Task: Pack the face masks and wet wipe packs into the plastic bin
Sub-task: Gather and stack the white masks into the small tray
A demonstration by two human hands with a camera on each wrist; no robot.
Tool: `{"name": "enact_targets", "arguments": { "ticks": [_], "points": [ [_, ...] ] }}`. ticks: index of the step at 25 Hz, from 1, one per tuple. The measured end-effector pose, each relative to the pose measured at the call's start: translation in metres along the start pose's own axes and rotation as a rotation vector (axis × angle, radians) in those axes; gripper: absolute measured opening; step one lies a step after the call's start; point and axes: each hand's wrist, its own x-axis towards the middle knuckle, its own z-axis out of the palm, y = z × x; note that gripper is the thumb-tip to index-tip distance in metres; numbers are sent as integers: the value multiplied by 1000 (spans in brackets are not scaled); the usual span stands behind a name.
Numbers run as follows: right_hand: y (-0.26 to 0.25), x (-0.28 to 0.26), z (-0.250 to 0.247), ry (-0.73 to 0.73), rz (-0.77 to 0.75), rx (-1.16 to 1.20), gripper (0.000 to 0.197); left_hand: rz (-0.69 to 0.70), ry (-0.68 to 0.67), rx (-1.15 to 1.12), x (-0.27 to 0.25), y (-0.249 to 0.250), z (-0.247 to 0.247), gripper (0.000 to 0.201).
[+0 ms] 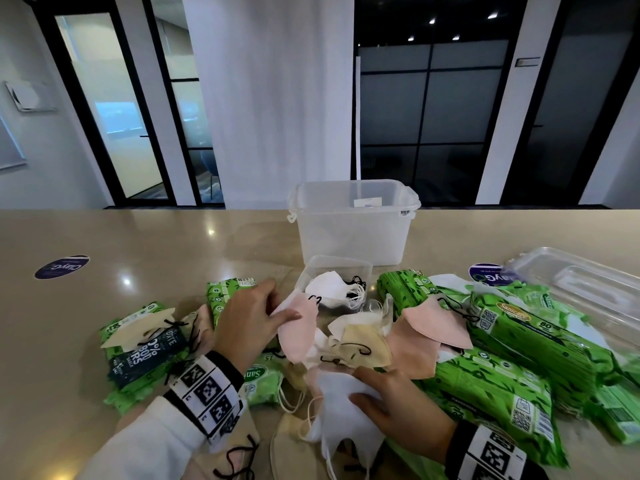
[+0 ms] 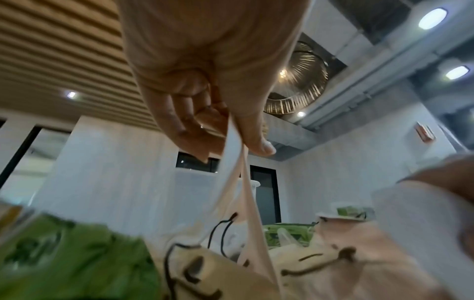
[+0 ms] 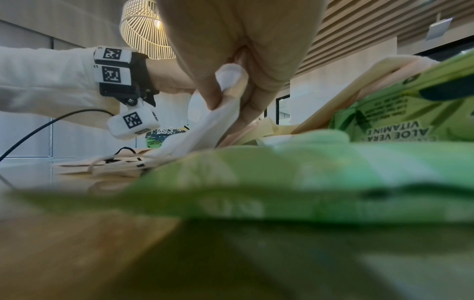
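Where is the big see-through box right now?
In the head view the plastic bin stands upright at the far middle of the table, just behind the small clear tray of white masks.

Even, fairly bright indoor light falls from ceiling spots, which glare as small white dots on the glossy table point(image 1: 138, 244). The head view is sharp but bends straight door frames near its edges. The left wrist view is smeared by motion blur, worst on the green pack point(image 2: 64, 253). In the right wrist view the near green pack point(image 3: 282, 182) is completely out of focus, with dark shadow beneath
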Motion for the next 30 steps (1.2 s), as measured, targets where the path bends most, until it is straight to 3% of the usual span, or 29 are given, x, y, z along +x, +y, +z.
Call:
{"name": "enact_targets", "arguments": {
  "ticks": [3,9,13,15,17,19,22,25,30],
  "points": [
    [-1,0,-1,-3,-7,1,15,-67,-72,-111,-7,-4,6,44],
    [0,1,-1,13,7,-20,18,-132,-59,-260,-2,-27,-9,23],
    [0,1,0,39,7,-26,17,-70,-33,-300,-5,-20,-30,3],
    [2,1,2,36,17,-20,14,-43,-141,-397,-11,-7,-42,8],
    [2,1,2,23,24,-12,6,-61,-396,-452,-16,6,-52,13],
    [1,2,1,6,20,-8,11,-9,-620,-443,-19,15,-52,15],
    [1,3,1,2,27,-9,17,21,-752,-507,-28,24,-36,14],
    [0,2,0,19,33,18,20,103,-734,-501,-43,31,-9,15],
    [-4,2,-5,37,34,66,23,173,-587,-408,-59,34,32,20]
  ]
}}
